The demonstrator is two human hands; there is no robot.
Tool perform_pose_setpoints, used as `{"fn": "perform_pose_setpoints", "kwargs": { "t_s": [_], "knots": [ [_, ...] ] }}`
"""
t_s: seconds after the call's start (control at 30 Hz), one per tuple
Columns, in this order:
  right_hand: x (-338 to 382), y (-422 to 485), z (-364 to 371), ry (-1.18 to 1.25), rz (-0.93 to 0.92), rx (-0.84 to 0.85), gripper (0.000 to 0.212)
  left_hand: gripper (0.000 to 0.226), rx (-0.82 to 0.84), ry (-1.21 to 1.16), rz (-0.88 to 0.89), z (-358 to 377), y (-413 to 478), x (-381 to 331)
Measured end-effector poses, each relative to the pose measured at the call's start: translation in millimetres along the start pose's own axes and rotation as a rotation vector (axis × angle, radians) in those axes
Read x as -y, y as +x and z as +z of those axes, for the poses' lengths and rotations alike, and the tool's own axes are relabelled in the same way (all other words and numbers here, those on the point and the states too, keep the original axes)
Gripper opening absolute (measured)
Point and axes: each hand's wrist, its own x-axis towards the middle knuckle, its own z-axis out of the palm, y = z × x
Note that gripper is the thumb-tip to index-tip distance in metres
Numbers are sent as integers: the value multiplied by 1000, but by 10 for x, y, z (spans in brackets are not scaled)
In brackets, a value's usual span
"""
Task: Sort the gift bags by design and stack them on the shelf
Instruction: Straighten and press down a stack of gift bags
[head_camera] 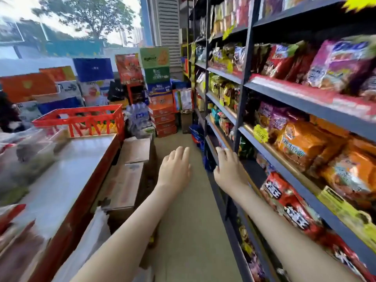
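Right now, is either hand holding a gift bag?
No, the left hand and the right hand both reach forward with straight fingers and hold nothing, the right one close beside the shelf.

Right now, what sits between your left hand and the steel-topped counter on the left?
In the head view, cardboard boxes stand on the floor between the left hand and the counter, close against its red side.
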Motion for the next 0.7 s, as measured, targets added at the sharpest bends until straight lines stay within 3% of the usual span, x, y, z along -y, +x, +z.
{"fn": "perform_pose_setpoints", "kwargs": {
  "t_s": [0.23,0.7],
  "knots": [
    [-458,2132,1000,6,-16,18,63,57,-2,34,-9,1187,1849,531],
    [-444,5833,2942,35,-90,118,62,66,-20,47,-68,3259,4821,2243]
  ]
}}
